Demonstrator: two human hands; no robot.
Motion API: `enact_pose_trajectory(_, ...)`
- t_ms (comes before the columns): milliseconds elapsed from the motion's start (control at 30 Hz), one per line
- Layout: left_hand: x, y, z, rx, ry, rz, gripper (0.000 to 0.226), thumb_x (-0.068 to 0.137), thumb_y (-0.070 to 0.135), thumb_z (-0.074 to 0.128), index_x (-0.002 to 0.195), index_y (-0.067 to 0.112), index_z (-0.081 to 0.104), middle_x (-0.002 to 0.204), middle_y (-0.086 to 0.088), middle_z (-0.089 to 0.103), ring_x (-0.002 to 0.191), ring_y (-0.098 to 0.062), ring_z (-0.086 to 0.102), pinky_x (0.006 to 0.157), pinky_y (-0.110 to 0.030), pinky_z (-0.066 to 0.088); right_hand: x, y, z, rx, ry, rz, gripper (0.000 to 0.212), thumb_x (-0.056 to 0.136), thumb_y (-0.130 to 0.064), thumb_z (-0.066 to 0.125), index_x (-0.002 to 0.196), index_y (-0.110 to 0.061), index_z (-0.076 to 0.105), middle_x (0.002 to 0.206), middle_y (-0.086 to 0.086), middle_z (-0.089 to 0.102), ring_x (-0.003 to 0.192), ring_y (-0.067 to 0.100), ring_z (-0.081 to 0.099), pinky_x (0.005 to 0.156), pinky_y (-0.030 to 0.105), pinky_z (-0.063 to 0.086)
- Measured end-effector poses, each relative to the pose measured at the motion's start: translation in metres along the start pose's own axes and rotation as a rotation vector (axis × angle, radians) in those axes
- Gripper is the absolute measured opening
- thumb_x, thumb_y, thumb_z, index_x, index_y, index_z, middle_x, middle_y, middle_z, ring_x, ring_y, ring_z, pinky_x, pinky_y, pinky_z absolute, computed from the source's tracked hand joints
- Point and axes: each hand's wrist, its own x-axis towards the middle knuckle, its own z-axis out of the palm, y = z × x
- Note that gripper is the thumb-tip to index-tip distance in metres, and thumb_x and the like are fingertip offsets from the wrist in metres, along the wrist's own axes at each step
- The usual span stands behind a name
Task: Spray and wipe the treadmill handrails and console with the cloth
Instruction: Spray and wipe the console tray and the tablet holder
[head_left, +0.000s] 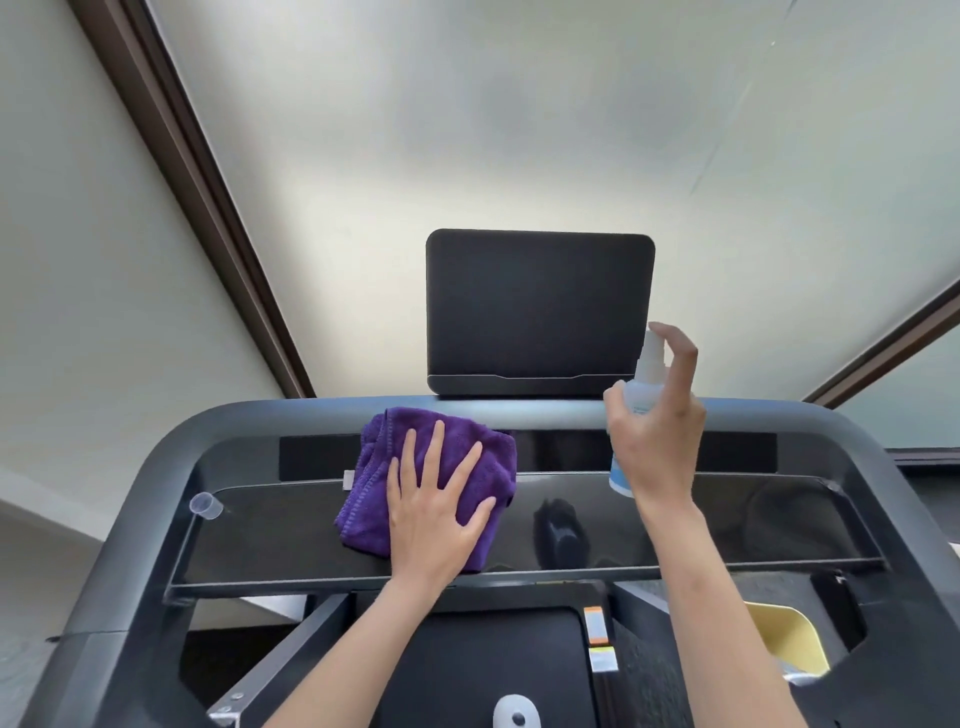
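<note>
A pale frosted window (519, 130) with dark brown frame bars (197, 176) fills the background behind a dark grey treadmill. On the glossy black console (675, 525) lies the purple cloth (374, 483), folded and bunched, toward the left of the panel with its far edge near the grey front handrail (550, 413). The left hand (436, 514) lies flat on the cloth, fingers straight and spread, pressing it onto the console; its grip is open. To the right, the right hand (657, 431) holds the small clear spray bottle (636, 405) upright above the console, thumb and fingers curled round the body, the forefinger arched above the white nozzle; whether it touches the nozzle cannot be told. The bottle carries a blue and white label at its base. Behind the handrail stands a dark screen (540, 312), upright and unlit. A small clear plastic cap (206, 505) sits at the left end of the console, well apart from the cloth. Below the console, at right, a yellow bin (789, 639) shows beside the treadmill frame, and orange and white labels (597, 639) sit on the deck
</note>
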Motion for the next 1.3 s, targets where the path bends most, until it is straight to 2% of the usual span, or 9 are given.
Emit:
enact_pose_trajectory(100, 0.004, 0.010, 0.000, -0.022, 0.091, -0.060, 0.042, 0.078, 0.035, 0.077, 0.119, 0.033, 0.067, 0.137, -0.003, 0.054, 0.124, -0.037, 0.047, 0.093, -0.051, 0.043, -0.010, 0.001, -0.002, 0.043, -0.030, 0.017, 0.061, 0.084, 0.004, 0.060, 0.127, -0.031, 0.036, 0.074, -0.015, 0.052, 0.049, 0.026, 0.052, 0.053, 0.044, 0.052)
enact_pose_trajectory(233, 0.012, 0.015, 0.002, -0.043, 0.233, -0.050, 0.028, 0.073, 0.021, 0.084, 0.099, 0.021, 0.074, 0.111, -0.005, 0.065, 0.092, -0.035, 0.057, 0.071, -0.045, 0.047, -0.016, 0.001, -0.005, 0.101, -0.072, 0.041, 0.065, 0.082, 0.007, 0.061, 0.126, -0.033, 0.036, 0.067, -0.006, 0.051, 0.048, 0.029, 0.054, 0.052, 0.047, 0.053)
enact_pose_trajectory(567, 0.137, 0.048, -0.056, -0.125, 0.696, -0.019, 0.021, 0.090, 0.026, 0.064, 0.110, 0.022, 0.072, 0.115, -0.008, 0.064, 0.095, -0.032, 0.053, 0.080, -0.044, 0.046, -0.001, 0.016, -0.012, 0.160, -0.111, 0.052, 0.063, 0.084, 0.004, 0.060, 0.127, -0.037, 0.039, 0.063, 0.005, 0.053, 0.045, 0.033, 0.054, 0.052, 0.049, 0.053)
enact_pose_trajectory(667, 0.186, 0.056, -0.059, -0.051, 0.580, -0.023, 0.029, 0.093, 0.038, 0.058, 0.120, 0.031, 0.067, 0.130, -0.005, 0.058, 0.114, -0.036, 0.051, 0.092, -0.052, 0.040, 0.005, 0.020, -0.011, 0.162, -0.129, 0.035, 0.064, 0.084, 0.004, 0.061, 0.127, -0.037, 0.039, 0.065, 0.000, 0.054, 0.045, 0.033, 0.054, 0.052, 0.048, 0.053)
enact_pose_trajectory(733, 0.197, 0.054, -0.042, 0.013, 0.329, -0.068, 0.044, 0.093, 0.054, 0.048, 0.136, 0.043, 0.050, 0.151, 0.000, 0.036, 0.139, -0.038, 0.027, 0.108, -0.063, 0.018, 0.007, 0.026, -0.011, 0.158, -0.137, 0.033, 0.064, 0.084, 0.004, 0.062, 0.127, -0.037, 0.038, 0.066, -0.001, 0.054, 0.045, 0.032, 0.053, 0.052, 0.047, 0.053)
enact_pose_trajectory(800, 0.194, 0.046, -0.021, 0.076, 0.251, -0.054, 0.054, 0.091, 0.063, 0.042, 0.143, 0.047, 0.036, 0.157, 0.002, 0.023, 0.145, -0.035, 0.013, 0.111, -0.064, 0.006, 0.008, 0.032, -0.010, 0.155, -0.148, 0.036, 0.065, 0.084, 0.004, 0.063, 0.127, -0.038, 0.038, 0.069, -0.001, 0.055, 0.044, 0.030, 0.052, 0.051, 0.046, 0.052)
enact_pose_trajectory(933, 0.185, 0.037, -0.007, 0.072, 0.393, -0.043, 0.044, 0.091, 0.058, 0.047, 0.130, 0.038, 0.056, 0.137, -0.005, 0.049, 0.126, -0.034, 0.038, 0.104, -0.060, 0.024, 0.009, 0.042, -0.011, 0.148, -0.162, 0.051, 0.070, 0.084, 0.005, 0.065, 0.127, -0.042, 0.036, 0.065, -0.004, 0.053, 0.044, 0.028, 0.053, 0.049, 0.046, 0.053)
enact_pose_trajectory(1167, 0.174, 0.042, -0.021, 0.009, 0.418, -0.037, 0.038, 0.088, 0.049, 0.056, 0.114, 0.025, 0.069, 0.116, -0.011, 0.061, 0.097, -0.039, 0.053, 0.084, -0.055, 0.042, 0.014, 0.048, -0.013, 0.178, -0.154, 0.077, 0.068, 0.084, 0.005, 0.065, 0.127, -0.041, 0.038, 0.072, 0.000, 0.058, 0.047, 0.031, 0.055, 0.052, 0.049, 0.054)
enact_pose_trajectory(1300, 0.203, 0.056, -0.041, -0.054, 0.532, -0.030, 0.040, 0.091, 0.054, 0.051, 0.121, 0.031, 0.065, 0.122, -0.008, 0.057, 0.106, -0.035, 0.047, 0.085, -0.051, 0.038, 0.022, 0.053, -0.018, 0.175, -0.144, 0.078, 0.068, 0.084, 0.005, 0.065, 0.127, -0.041, 0.038, 0.063, 0.009, 0.054, 0.046, 0.034, 0.055, 0.052, 0.050, 0.054)
